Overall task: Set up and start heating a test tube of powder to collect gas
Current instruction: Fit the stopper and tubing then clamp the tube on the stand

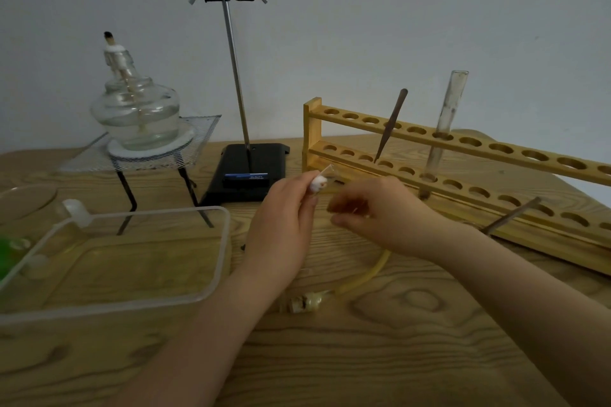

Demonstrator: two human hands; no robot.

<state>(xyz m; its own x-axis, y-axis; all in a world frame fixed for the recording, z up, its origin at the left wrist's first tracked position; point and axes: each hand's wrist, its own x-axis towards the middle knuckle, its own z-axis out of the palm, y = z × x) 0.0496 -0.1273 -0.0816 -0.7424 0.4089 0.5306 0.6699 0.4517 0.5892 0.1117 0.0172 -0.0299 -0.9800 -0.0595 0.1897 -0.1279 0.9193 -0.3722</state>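
Left hand [281,218] pinches a white cotton wad [318,182] at the mouth of a small test tube [327,172], low over the wood-grain desk [330,357]. Right hand [380,211] is curled close beside it; what it holds I cannot tell. Yellow rubber tubing [367,276] with a stopper [305,302] lies beneath. Behind stands the wooden rack [463,155], the retort stand [246,172] and the spirit lamp [135,109] on mesh; a clear tray [211,287] sits left. Plain grey wall.
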